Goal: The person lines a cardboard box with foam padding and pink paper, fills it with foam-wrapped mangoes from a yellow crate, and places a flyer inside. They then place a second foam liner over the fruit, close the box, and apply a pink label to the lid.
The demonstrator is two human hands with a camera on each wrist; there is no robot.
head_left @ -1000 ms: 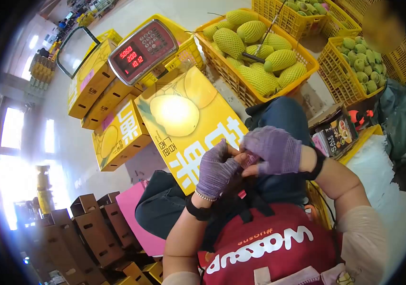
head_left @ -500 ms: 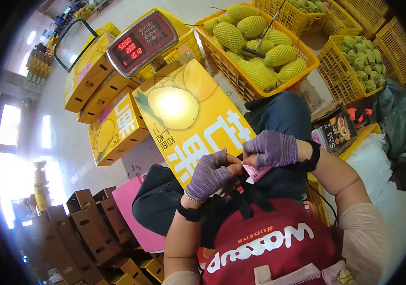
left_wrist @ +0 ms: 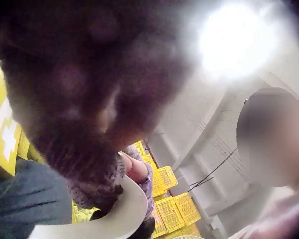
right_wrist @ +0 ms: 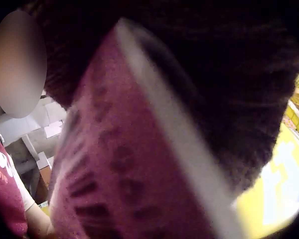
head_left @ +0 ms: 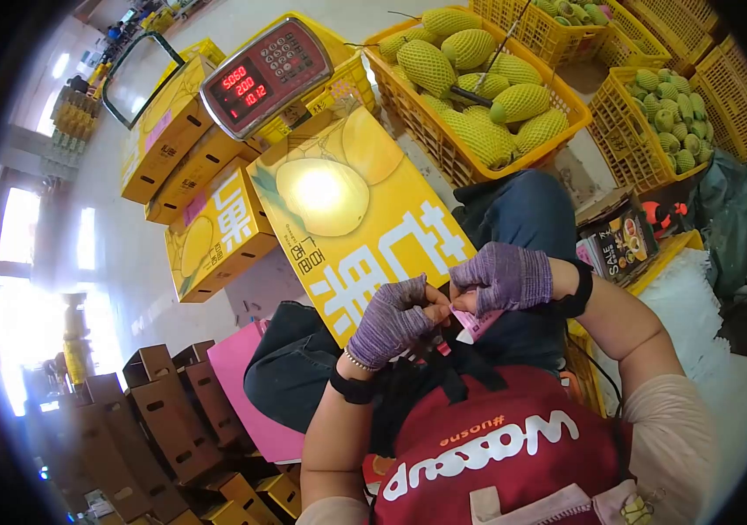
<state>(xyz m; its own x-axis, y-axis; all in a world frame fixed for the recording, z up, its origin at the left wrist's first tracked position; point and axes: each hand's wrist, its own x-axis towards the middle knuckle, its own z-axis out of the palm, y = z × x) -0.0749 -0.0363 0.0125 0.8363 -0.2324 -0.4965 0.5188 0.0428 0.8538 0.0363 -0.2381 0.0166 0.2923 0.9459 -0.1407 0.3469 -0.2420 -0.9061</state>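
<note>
A pink printed label [head_left: 477,324] with a white edge hangs between my two hands over my lap. My right hand [head_left: 509,278], in a purple fingerless knit glove, grips it from above. In the right wrist view the label's [right_wrist: 124,169] dark print and pale border fill the middle, below the shadowed glove. My left hand [head_left: 395,322], gloved the same way, has thumb and forefinger pinched together at the label's near corner. A curled white strip [left_wrist: 132,211] shows below the fingers in the left wrist view. Just beyond both hands lies a yellow mango carton [head_left: 338,210].
Past the carton stands a scale display [head_left: 266,77] with red digits. A yellow crate [head_left: 557,144] of mangoes in netting sits beyond my knee, with more crates behind. Stacked yellow cartons [head_left: 216,236] are at left, brown cartons [head_left: 164,420] below them, a pink sheet [head_left: 247,394] beside my leg.
A second ago the hands were close together with the label mostly covered. They have since drawn slightly apart and lower, and the pink label now shows below the right fingers.
</note>
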